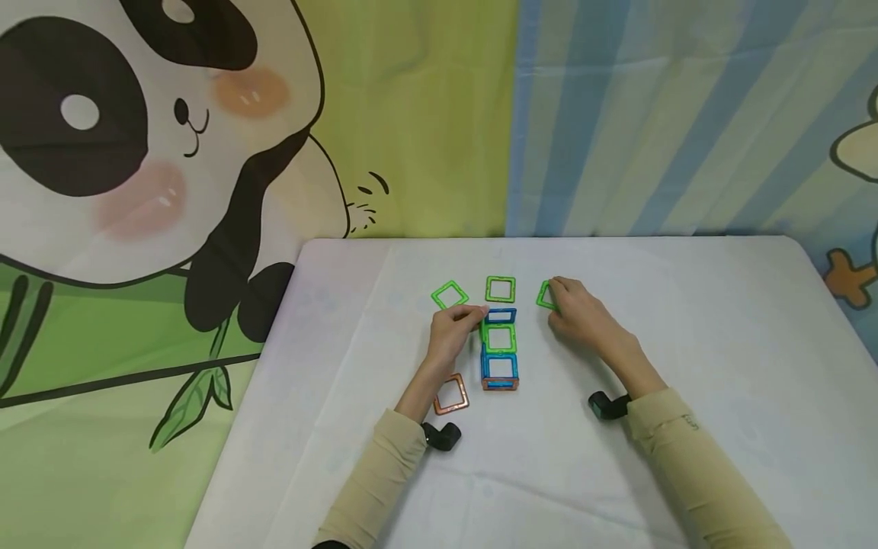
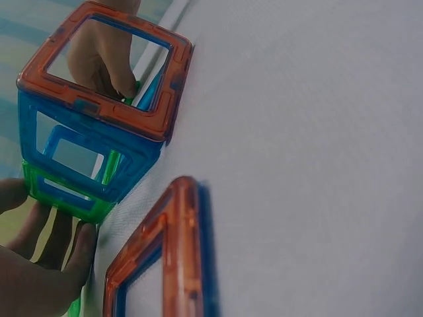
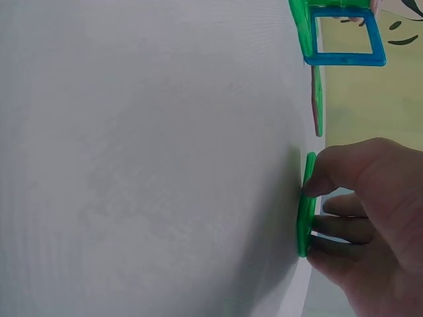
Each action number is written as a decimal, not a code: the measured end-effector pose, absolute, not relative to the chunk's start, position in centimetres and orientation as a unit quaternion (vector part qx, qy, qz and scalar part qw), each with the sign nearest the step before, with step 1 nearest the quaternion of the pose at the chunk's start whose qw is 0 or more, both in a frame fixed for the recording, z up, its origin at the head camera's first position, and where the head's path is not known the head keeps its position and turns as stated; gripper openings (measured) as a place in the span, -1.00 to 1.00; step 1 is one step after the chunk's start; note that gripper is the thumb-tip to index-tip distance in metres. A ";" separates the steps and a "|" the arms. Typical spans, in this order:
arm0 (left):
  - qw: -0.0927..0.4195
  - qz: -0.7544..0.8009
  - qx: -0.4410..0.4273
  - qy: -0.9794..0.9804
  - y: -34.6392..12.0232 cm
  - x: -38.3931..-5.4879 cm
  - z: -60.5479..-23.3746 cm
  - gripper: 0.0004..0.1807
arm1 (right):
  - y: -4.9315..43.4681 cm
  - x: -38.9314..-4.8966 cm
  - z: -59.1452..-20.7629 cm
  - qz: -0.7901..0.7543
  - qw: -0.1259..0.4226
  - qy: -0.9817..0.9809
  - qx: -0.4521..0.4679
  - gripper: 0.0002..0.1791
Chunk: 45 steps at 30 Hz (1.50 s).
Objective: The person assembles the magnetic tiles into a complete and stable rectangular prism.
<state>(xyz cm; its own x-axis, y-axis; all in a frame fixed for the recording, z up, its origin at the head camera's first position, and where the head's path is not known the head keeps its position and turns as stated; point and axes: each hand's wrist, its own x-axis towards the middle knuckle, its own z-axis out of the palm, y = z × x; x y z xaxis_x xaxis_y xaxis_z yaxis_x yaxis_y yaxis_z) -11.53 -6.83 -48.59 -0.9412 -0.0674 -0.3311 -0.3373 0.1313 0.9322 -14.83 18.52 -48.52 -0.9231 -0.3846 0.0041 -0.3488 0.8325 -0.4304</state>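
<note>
Blue, green and orange square magnetic tiles form a joined box-like structure (image 1: 500, 352) on the table. At its far left corner, my left hand (image 1: 453, 333) holds it, fingertips by the upright blue tile (image 1: 502, 315). In the left wrist view, the fingers of that left hand (image 2: 46, 257) touch the green part behind the orange end tile (image 2: 125, 112). To the right of the structure, my right hand (image 1: 583, 316) grips a loose green tile (image 1: 544, 296) lying on or close to the table. The right wrist view shows this green tile (image 3: 305, 218) edge-on between thumb and fingers.
Two loose green tiles, one turned askew (image 1: 439, 296) and one straight (image 1: 501, 300), lie beyond the structure. A loose orange tile (image 1: 464, 404) lies beside my left forearm. The white-covered table (image 1: 549, 473) ends at a printed curtain (image 1: 425, 152).
</note>
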 end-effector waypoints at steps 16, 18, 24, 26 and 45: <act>0.104 0.643 -0.133 0.748 -6.8 -11.7 -48.6 -0.71 | 18.0 -15.3 -48.1 -0.178 0.026 0.965 -0.190 -0.39; 0.104 0.642 -0.134 0.748 -6.8 -11.7 -48.6 -0.71 | 18.0 -15.3 -48.1 -0.180 0.024 0.965 -0.188 -0.37; 0.102 0.638 -0.140 0.750 -6.8 -11.8 -48.7 -0.73 | 18.3 -15.1 -48.0 -0.189 0.022 0.965 -0.183 -0.33; 0.100 0.637 -0.139 0.752 -6.8 -11.8 -48.7 -0.73 | 18.3 -15.1 -47.9 -0.194 0.022 0.964 -0.182 -0.32; 0.095 0.634 -0.129 0.757 -6.9 -11.8 -48.7 -0.72 | 18.7 -13.9 -48.1 -0.303 0.003 0.940 -0.156 -0.28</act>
<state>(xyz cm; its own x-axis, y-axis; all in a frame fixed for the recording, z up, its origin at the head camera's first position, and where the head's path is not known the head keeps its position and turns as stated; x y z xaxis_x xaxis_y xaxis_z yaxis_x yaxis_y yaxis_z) -11.77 -6.93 -48.70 -0.9485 -0.0753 -0.3076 -0.3160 0.1635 0.9346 -13.88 18.69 -48.09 -0.9515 -0.2943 0.0893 -0.2911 0.7685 -0.5698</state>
